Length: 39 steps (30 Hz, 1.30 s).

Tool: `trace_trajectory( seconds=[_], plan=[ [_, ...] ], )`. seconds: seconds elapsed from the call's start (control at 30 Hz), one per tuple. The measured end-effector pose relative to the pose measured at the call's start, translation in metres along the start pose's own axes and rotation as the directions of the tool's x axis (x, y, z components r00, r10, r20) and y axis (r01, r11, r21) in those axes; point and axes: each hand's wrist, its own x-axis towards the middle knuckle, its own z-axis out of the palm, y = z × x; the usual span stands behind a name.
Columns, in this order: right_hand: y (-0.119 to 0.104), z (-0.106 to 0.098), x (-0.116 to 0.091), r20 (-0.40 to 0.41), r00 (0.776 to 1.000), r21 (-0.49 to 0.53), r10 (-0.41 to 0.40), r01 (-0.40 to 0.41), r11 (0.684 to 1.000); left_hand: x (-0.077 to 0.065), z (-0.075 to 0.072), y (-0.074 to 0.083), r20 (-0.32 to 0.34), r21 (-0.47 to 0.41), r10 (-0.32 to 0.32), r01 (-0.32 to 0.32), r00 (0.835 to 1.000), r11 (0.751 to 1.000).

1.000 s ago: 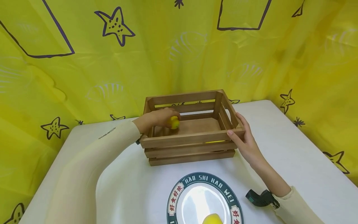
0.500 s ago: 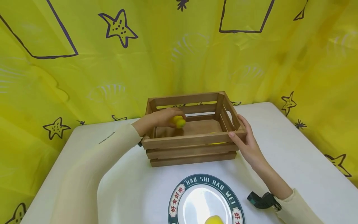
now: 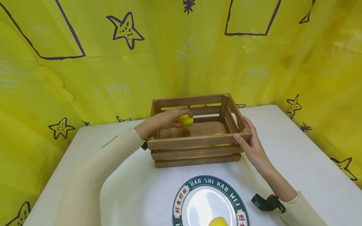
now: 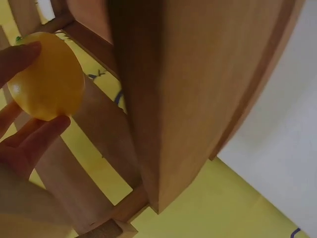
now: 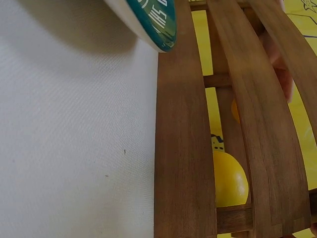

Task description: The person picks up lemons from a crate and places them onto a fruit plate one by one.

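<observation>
My left hand [image 3: 170, 118] reaches over the left end of a slatted wooden crate [image 3: 195, 143]. Between thumb and fingers it holds a yellow lemon [image 3: 186, 121] with a green tip, raised above the crate floor. The left wrist view shows thumb and fingertips on the lemon [image 4: 49, 79]. Another rounded yellow fruit [image 5: 231, 179] lies low inside the crate, seen through the slats in the right wrist view. At the crate's front right corner, my right hand [image 3: 254, 150] grips the wood, thumb on the front rim and fingers along the end.
Before the crate is a round plate [image 3: 208, 180] with a green lettered rim, cut off by the lower edge. A yellow fruit [image 3: 218, 221] rests on it. A yellow patterned curtain [image 3: 181, 62] hangs behind the white table [image 3: 130, 185].
My left hand has moved a little to the right inside the crate, carrying the lemon. The right hand keeps its hold on the corner. The head view has shifted slightly.
</observation>
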Motion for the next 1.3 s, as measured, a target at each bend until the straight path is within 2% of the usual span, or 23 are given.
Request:
trace_trajectory(
  seconds=[0.3, 0.43, 0.57, 0.7, 0.93, 1.17, 1.3],
  plan=[
    [0.000, -0.003, 0.002, -0.009, 1.000, 0.018, -0.018, 0.019, 1.000, -0.005, -0.002, 0.007, -0.108, -0.041, 0.022, -0.027, 0.994, 0.999],
    [-0.001, -0.004, 0.003, -0.008, 1.000, 0.020, -0.021, 0.021, 1.000, -0.010, -0.001, 0.011, -0.167, -0.063, 0.030, -0.041, 0.985, 0.997],
    [0.001, -0.002, 0.001, -0.007, 1.000, 0.020, -0.011, 0.011, 1.000, -0.017, 0.001, 0.016, -0.234, -0.048, 0.049, -0.062, 0.971, 0.997],
    [0.002, 0.000, -0.001, -0.003, 1.000, 0.027, -0.002, 0.002, 1.000, -0.026, 0.003, 0.021, -0.313, -0.023, 0.072, -0.083, 0.947, 0.996],
    [0.000, 0.001, 0.002, -0.012, 0.999, 0.020, -0.031, 0.032, 0.999, -0.035, 0.005, 0.032, -0.456, 0.005, 0.101, -0.111, 0.884, 0.994],
    [0.002, 0.002, -0.004, 0.004, 1.000, 0.017, -0.001, 0.001, 1.000, -0.044, 0.011, 0.043, -0.514, 0.005, 0.096, -0.108, 0.852, 0.994],
    [0.002, 0.002, -0.004, 0.002, 1.000, 0.012, -0.013, 0.013, 1.000, -0.047, 0.012, 0.047, -0.558, 0.022, 0.107, -0.114, 0.823, 0.993]
  ],
)
